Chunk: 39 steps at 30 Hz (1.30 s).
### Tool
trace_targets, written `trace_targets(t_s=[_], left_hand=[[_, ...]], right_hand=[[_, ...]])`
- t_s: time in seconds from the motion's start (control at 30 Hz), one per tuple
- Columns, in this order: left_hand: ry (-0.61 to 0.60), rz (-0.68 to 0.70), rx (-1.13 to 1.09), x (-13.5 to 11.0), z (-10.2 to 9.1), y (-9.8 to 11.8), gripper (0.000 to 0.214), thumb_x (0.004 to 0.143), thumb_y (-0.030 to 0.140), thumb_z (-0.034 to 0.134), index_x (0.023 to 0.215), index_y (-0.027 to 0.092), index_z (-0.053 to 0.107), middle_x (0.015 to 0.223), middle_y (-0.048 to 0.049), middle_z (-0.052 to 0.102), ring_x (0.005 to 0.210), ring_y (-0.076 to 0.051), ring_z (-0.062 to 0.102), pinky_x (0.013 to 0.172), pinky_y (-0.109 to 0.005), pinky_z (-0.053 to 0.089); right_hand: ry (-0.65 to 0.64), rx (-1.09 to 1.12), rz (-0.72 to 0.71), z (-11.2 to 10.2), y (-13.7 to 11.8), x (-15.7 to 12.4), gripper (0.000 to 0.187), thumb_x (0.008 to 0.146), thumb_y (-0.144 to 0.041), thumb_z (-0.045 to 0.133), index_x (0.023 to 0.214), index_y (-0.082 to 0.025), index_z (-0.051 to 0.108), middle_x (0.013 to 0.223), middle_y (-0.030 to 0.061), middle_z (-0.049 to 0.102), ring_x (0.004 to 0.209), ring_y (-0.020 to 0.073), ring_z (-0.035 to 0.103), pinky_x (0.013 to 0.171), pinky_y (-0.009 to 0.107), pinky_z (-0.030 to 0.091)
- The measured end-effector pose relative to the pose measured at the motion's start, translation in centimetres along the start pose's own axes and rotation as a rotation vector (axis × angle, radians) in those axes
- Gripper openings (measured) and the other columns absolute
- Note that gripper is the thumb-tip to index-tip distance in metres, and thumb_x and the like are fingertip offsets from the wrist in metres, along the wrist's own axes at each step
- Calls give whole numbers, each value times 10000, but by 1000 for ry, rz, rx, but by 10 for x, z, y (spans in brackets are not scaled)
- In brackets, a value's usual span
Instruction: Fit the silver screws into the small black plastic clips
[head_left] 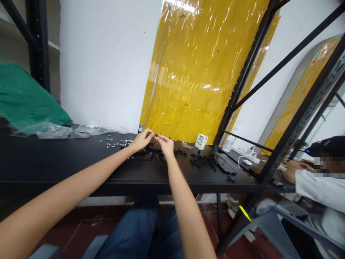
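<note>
Both of my hands meet over the middle of the black table. Between their fingertips is a small black part, too small to name. My left hand pinches at its left side, thumb and forefinger together. From the right, my right hand pinches the same part. Beneath the hands lie loose black parts, partly covered by them. Left of my left hand are scattered small silvery metal pieces that look like screws or nuts. A further pile of black parts lies to the right.
A small white box stands at the back right, near a flat black device. Clear plastic bags and green cloth lie at the left. Black rack posts frame the table. Another person in a white sleeve sits at far right.
</note>
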<state>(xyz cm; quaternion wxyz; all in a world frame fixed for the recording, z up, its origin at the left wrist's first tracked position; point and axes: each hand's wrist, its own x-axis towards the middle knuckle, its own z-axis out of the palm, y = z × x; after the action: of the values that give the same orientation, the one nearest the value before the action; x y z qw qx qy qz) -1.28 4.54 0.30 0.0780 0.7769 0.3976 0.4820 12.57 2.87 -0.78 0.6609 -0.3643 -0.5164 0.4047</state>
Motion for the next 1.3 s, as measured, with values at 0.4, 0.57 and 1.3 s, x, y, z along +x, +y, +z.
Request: trace_targets(t_s=[0.4, 0.57, 1.3], left_hand=[[-142, 160, 203, 0, -9, 0, 255, 907, 405, 295, 890, 198, 445, 765, -25, 546, 695, -188, 529, 654, -286, 371], [-166, 78, 113, -1, -8, 3, 266, 897, 431, 281, 813, 211, 405, 726, -3, 506, 691, -181, 506, 650, -281, 366], [-70, -39, 61, 0, -6, 2, 507, 886, 535, 257, 607, 198, 512, 573, -5, 552, 594, -176, 528, 596, -258, 359]], right_hand=[[-25, 36, 20, 1, 5, 2, 269, 644, -153, 713, 906, -94, 710, 803, 67, 742, 702, 163, 688, 779, 297, 549], [-48, 48, 31, 1, 7, 4, 274, 631, -173, 729, 895, -102, 713, 770, 51, 741, 672, 152, 679, 764, 295, 551], [-65, 59, 8, 2, 2, 0, 295, 626, -189, 732, 905, -98, 705, 776, 63, 741, 686, 158, 683, 773, 301, 546]])
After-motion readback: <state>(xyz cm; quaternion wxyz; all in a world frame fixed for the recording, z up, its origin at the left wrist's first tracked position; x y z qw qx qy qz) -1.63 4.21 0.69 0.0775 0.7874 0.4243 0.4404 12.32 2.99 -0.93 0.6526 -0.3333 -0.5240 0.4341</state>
